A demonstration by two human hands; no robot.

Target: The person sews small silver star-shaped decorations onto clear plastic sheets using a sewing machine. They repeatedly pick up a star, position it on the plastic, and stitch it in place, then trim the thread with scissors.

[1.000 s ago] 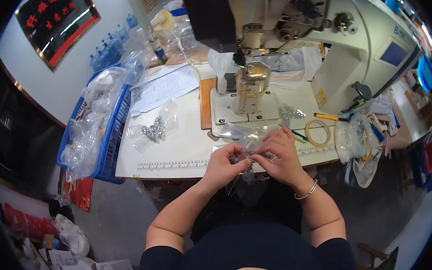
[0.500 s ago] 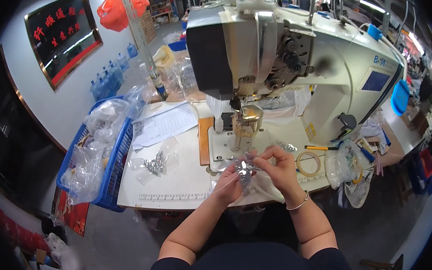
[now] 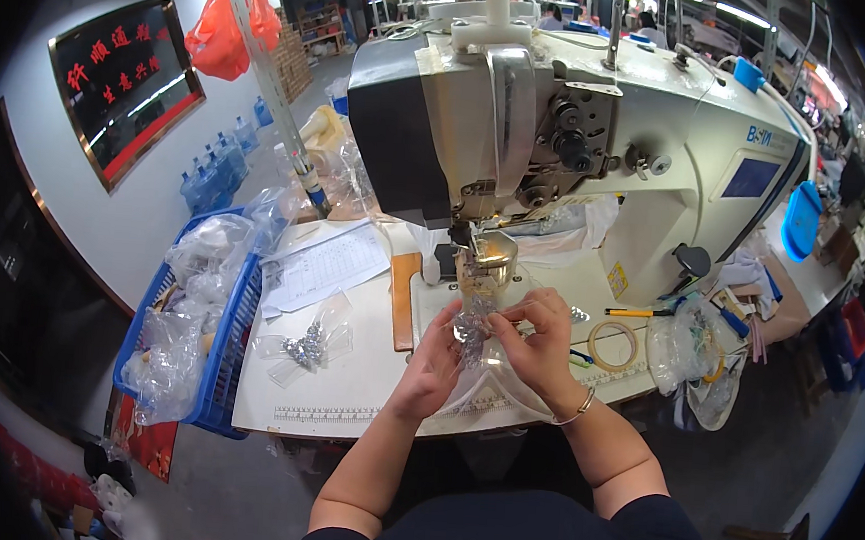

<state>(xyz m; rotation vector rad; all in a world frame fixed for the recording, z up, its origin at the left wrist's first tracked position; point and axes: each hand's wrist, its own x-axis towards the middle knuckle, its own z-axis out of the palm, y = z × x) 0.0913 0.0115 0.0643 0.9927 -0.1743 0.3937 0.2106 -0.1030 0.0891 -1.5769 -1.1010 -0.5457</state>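
Observation:
A small clear plastic piece with a shiny silver decoration (image 3: 470, 335) is held between my two hands, right in front of the sewing machine's post (image 3: 484, 274). My left hand (image 3: 430, 365) grips it from the left, fingers pointing away from me. From the right, my right hand (image 3: 538, 340) pinches its edge with thumb and fingertips, the other fingers curled. Whether the piece is under the presser foot, I cannot tell. A clear strip (image 3: 504, 387) curves below the hands. A similar clear piece with silver decoration (image 3: 309, 347) lies on the table at the left.
The white sewing machine (image 3: 650, 165) spans the far side. Left stand paper sheets (image 3: 324, 265) and a blue basket (image 3: 229, 356) of plastic-wrapped goods. An orange block (image 3: 403, 303) lies beside the post. Right are a tape roll (image 3: 613, 345), a yellow cutter (image 3: 632, 312) and plastic bags (image 3: 684, 338).
Both hands have moved away from me with the clear silver-decorated piece, up to the machine's post. My left hand has turned more upright. The view has shifted slightly.

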